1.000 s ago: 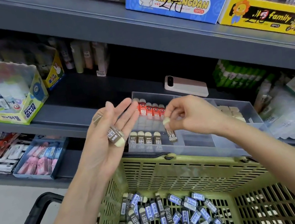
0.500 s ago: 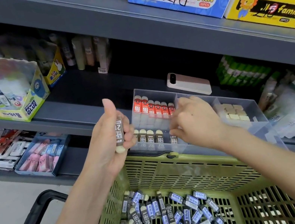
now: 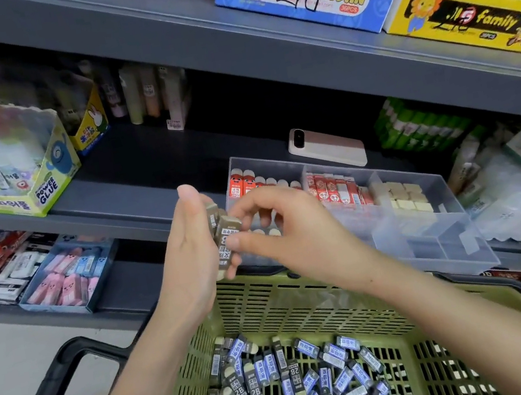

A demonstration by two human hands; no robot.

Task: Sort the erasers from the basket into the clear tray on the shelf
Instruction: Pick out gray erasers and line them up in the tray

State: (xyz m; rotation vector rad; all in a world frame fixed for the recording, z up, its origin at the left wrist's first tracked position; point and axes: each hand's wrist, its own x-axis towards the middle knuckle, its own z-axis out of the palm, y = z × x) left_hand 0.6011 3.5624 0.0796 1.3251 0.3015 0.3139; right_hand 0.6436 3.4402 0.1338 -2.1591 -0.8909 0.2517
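Observation:
A green slotted basket (image 3: 304, 297) below me holds several loose 2B erasers (image 3: 285, 388) in grey and blue sleeves. On the shelf behind it stands the clear tray (image 3: 432, 229), with red-sleeved erasers, cream blocks and a row of grey ones in its compartments. My left hand (image 3: 187, 262) is raised in front of the tray's left end and holds a couple of grey-sleeved erasers (image 3: 224, 238) against its fingers. My right hand (image 3: 286, 234) reaches across and pinches one of those erasers with thumb and forefinger.
A pink phone (image 3: 327, 147) lies on the shelf behind the tray. A Power Glue box (image 3: 4, 173) stands at the left, a blue box of pink erasers (image 3: 64, 277) on the lower shelf. Packets crowd the shelf at the right. The basket's black handle (image 3: 60, 372) sticks out left.
My right hand left the tray's front row, where it set an eraser down, and came back to my left hand. It now pinches another eraser there.

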